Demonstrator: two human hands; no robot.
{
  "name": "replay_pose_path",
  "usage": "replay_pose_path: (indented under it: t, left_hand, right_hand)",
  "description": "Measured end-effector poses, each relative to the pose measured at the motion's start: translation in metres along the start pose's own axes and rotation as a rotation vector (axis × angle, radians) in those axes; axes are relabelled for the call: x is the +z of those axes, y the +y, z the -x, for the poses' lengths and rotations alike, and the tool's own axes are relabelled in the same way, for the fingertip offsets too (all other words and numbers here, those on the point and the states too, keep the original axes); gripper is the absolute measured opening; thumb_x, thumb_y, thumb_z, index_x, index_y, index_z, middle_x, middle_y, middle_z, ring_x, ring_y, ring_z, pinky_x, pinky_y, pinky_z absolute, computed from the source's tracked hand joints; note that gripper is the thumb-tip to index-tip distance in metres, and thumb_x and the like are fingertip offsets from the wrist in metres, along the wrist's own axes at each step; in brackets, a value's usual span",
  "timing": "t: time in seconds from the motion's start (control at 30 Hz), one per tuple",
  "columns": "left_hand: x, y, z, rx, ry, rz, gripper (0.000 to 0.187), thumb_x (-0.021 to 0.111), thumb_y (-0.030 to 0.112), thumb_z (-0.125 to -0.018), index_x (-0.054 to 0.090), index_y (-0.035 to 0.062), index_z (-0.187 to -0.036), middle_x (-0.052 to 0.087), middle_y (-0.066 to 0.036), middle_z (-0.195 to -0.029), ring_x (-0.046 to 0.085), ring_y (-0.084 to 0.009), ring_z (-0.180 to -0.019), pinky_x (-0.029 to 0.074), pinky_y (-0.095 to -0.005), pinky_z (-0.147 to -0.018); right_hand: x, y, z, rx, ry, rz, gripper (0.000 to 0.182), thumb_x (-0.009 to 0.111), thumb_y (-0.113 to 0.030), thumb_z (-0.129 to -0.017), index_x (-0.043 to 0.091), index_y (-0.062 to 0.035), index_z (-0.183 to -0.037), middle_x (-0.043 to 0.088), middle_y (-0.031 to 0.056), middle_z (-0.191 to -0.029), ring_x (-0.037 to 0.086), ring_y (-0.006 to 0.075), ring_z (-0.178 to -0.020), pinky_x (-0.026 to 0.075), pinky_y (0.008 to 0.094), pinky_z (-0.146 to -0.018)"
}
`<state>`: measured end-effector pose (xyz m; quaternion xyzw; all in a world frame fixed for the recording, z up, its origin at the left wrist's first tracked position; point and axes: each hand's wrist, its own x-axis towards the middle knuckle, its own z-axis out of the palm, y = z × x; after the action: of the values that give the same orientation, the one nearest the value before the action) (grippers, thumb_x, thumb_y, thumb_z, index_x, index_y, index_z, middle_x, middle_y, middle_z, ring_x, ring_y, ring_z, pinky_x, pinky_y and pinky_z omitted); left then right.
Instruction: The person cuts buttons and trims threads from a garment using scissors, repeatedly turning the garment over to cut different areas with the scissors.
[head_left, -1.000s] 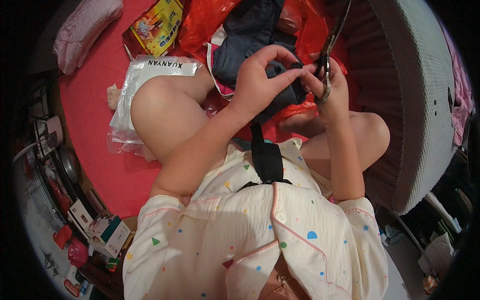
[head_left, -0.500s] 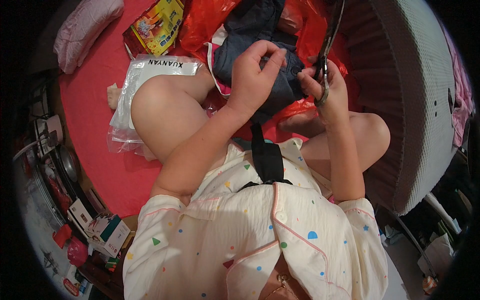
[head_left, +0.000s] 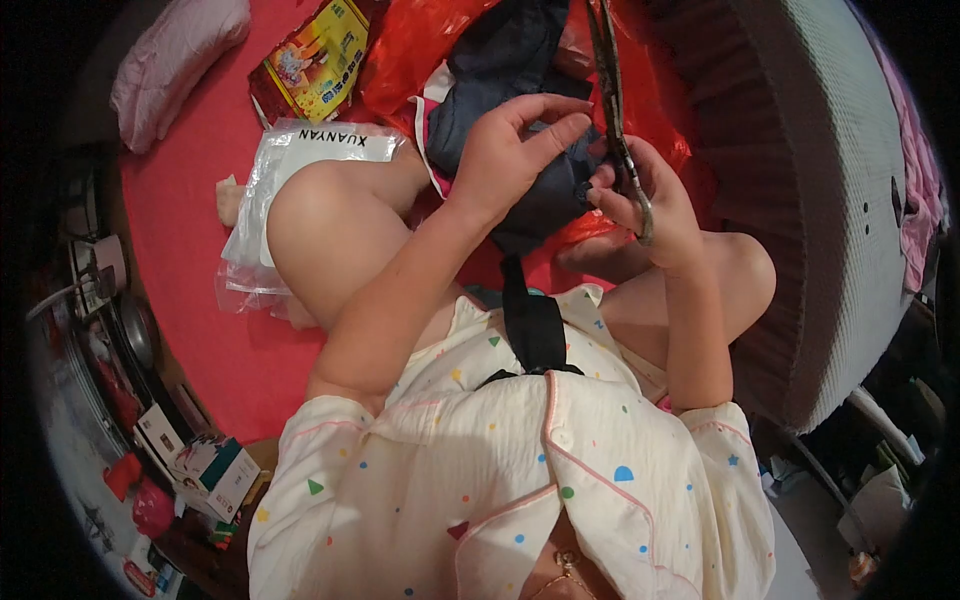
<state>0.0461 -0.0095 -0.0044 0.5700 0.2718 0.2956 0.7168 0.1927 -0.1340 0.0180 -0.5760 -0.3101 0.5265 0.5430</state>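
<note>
My left hand (head_left: pixel 500 155) is over a dark navy garment (head_left: pixel 545 205), thumb and forefinger brought close together in a pinch. Anything fine between those fingertips is too small to make out. In my right hand (head_left: pixel 655 200) is a pair of scissors (head_left: pixel 612 90), gripped near the handles, with the long blades pointing away from me. The fingertips of that hand are also at the garment's right edge, beside a small round dark button or knot. The garment lies between my bent legs, and a white and pink cloth edge (head_left: pixel 422 145) shows at its left.
A red plastic bag (head_left: pixel 410 50) lies under and behind the garment. To the left are a clear printed bag (head_left: pixel 260 180), a yellow packet (head_left: pixel 320 60) and a pink pillow (head_left: pixel 180 65) on the red sheet (head_left: pixel 185 240). A grey padded side (head_left: pixel 840 200) rises at the right.
The scissors have swung left, and my right hand has come slightly toward me. My left fingertips have shifted a little right, with the thumb stretched farther out.
</note>
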Motion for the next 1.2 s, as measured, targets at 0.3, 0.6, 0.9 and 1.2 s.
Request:
replay_pose_path:
  t: [0.3, 0.6, 0.9, 1.2]
  left_hand:
    - [0.002, 0.011, 0.004, -0.018, -0.089, -0.217, 0.031, 0.073, 0.015, -0.085, 0.067, 0.001, -0.113, 0.068, -0.004, -0.101, 0.061, -0.0106, -0.094, 0.046, -0.0237, -0.087]
    - [0.007, 0.003, 0.006, 0.018, 0.007, -0.106, 0.028, 0.074, 0.019, -0.082, 0.07, 0.0001, -0.102, 0.067, -0.004, -0.086, 0.061, -0.0101, -0.08, 0.047, -0.0249, -0.076]
    - [0.009, 0.021, 0.01, -0.163, 0.075, -0.144, 0.023, 0.067, 0.009, -0.089, 0.069, 0.0015, -0.11, 0.065, -0.001, -0.093, 0.057, -0.0081, -0.085, 0.045, -0.0205, -0.079]
    - [0.006, 0.014, 0.003, -0.206, 0.175, -0.095, 0.021, 0.065, 0.011, -0.091, 0.069, 0.0007, -0.109, 0.061, 0.001, -0.09, 0.052, -0.0057, -0.08, 0.041, -0.0173, -0.076]
  right_hand:
    - [0.015, -0.011, 0.011, -0.285, 0.187, 0.828, 0.051, 0.069, 0.003, -0.071, 0.052, -0.0044, -0.118, 0.061, 0.0173, -0.087, 0.062, 0.0313, -0.079, 0.05, 0.0365, -0.073]
    - [0.008, -0.014, 0.013, -0.262, 0.25, 0.939, 0.055, 0.068, 0.004, -0.067, 0.052, -0.0048, -0.119, 0.063, 0.0197, -0.1, 0.062, 0.0367, -0.092, 0.05, 0.0418, -0.079]
    - [-0.203, -0.089, 0.045, -0.372, 0.944, 0.893, 0.039, 0.068, -0.011, -0.08, 0.058, 0.001, -0.116, 0.068, 0.0128, -0.091, 0.066, 0.0207, -0.083, 0.051, 0.0323, -0.075]
    - [-0.482, -0.111, 0.122, 0.271, 1.514, 1.282, 0.04, 0.08, -0.035, -0.072, 0.07, -0.0009, -0.091, 0.071, 0.0191, -0.089, 0.068, 0.0358, -0.087, 0.051, 0.0439, -0.077]
